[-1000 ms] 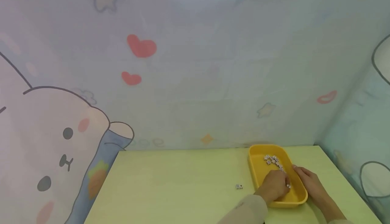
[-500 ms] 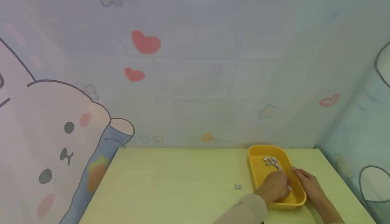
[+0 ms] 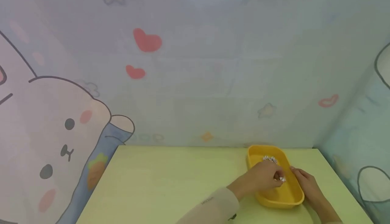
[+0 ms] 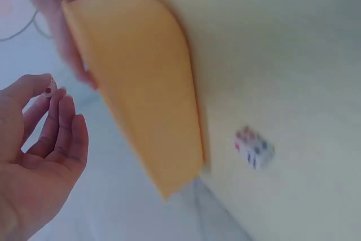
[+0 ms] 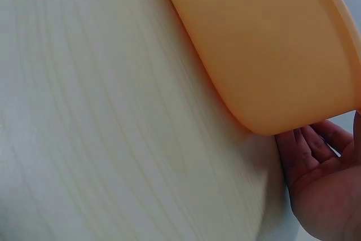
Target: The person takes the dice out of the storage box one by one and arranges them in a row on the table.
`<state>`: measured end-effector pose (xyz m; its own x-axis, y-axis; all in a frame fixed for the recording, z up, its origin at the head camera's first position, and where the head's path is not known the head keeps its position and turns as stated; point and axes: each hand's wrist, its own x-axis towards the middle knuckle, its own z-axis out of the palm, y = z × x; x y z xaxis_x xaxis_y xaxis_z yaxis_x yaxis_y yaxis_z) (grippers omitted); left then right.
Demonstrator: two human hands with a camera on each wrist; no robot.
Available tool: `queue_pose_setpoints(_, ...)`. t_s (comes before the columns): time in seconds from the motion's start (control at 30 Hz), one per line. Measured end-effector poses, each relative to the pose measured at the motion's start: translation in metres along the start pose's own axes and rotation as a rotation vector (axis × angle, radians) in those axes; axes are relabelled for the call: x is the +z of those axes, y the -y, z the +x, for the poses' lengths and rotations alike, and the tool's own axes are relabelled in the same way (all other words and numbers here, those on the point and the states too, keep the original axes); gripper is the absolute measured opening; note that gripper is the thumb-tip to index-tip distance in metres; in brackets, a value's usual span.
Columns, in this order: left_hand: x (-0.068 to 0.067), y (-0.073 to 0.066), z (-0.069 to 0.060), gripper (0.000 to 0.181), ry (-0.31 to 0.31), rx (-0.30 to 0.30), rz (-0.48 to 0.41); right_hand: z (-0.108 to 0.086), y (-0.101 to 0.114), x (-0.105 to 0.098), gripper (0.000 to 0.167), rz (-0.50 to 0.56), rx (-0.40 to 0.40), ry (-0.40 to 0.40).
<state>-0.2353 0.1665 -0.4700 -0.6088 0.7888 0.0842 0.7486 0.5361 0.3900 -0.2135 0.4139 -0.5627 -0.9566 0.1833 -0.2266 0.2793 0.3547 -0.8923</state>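
My left hand (image 3: 266, 176) pinches a small white die (image 3: 282, 179) over the yellow tray (image 3: 280, 205). In the left wrist view, the die (image 4: 49, 90) sits between the thumb and fingertips of the left hand (image 4: 45, 156), one red dot showing. My right hand (image 3: 308, 186) holds the tray's right side at the rim; in the right wrist view its fingers (image 5: 307, 150) lie under the tray's edge. More dice (image 3: 269, 158) are gathered at the tray's far end, partly covered by the left hand.
Two dice (image 4: 254, 148) stand together on the table left of the tray, hidden behind the left arm in the head view. The pale green table (image 3: 170, 180) runs back to a cloth backdrop (image 3: 195, 64) with cartoon prints.
My left hand has risen from the tray's bottom and moved left, a die between its fingers. Its arm now covers the two dice on the table. The right hand stays on the tray.
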Motion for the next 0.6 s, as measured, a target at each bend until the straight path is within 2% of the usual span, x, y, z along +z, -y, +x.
queue_pose_setpoints(0.1,-0.015,0.015,-0.021,0.005,-0.019,0.029,-0.032,-0.001,-0.004,0.000,0.088,0.025,0.005,0.013)
queue_pose_setpoints(0.17,-0.023,0.028,-0.034,0.004,-0.030,0.026,-0.062,0.000,-0.003,0.002,0.088,0.041,0.010,0.019)
queue_pose_setpoints(0.27,-0.029,0.048,-0.052,0.006,-0.041,-0.009,-0.111,0.000,-0.004,0.004,0.087,0.059,0.024,0.028)
queue_pose_setpoints(0.43,-0.028,0.074,-0.077,0.009,-0.085,-0.079,-0.117,-0.002,-0.002,0.004,0.089,0.055,-0.002,0.026)
queue_pose_setpoints(0.6,-0.021,0.094,-0.098,0.007,-0.100,-0.152,-0.088,-0.004,0.000,0.002,0.092,0.025,-0.011,0.013)
